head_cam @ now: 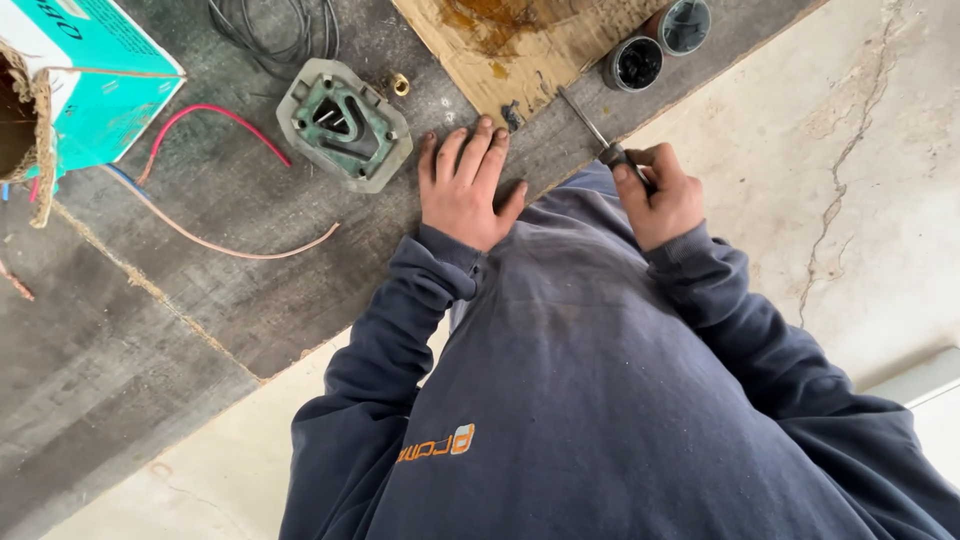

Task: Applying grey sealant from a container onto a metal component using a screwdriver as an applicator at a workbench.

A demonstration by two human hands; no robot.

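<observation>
The right hand (668, 195) is closing tight around the handle of a thin, stiff metal tool (600, 132), best held there, over the worktop (250, 290) edge, while the left hand (465, 185) is lying open and flat, holding nothing.

The left hand (462, 185) lies flat, palm down, fingers stretched forward and close together, thumb spread out to the side. The right hand (664, 195) is curled into a loose fist, thumb on top, fingers wrapped tight. Both forearms, in dark blue sleeves, bend in from the elbows, with the wrists near the chest.
</observation>
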